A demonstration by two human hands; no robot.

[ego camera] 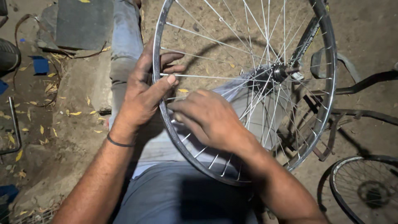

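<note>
My left hand point(143, 93) wraps the shiny, round, steel-spoked bicycle wheel point(331, 103) at its nine o'clock edge, thumb pressing one thin silver spoke point(207, 77). My right hand point(207, 118) sits just inside the rim at seven o'clock, fingers curled shut; I cannot tell what they pinch. The wheel rests upright on my lap, tilted away. That spoke's long axis runs from nine o'clock toward the hub point(280, 72) at three. If my thumb slips, I judge the spoke could spring loose or bend.

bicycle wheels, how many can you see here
2. One bare spoked wheel is held by the left hand and right hand; a second wheel lies at the lower right, partly cut off.
</note>
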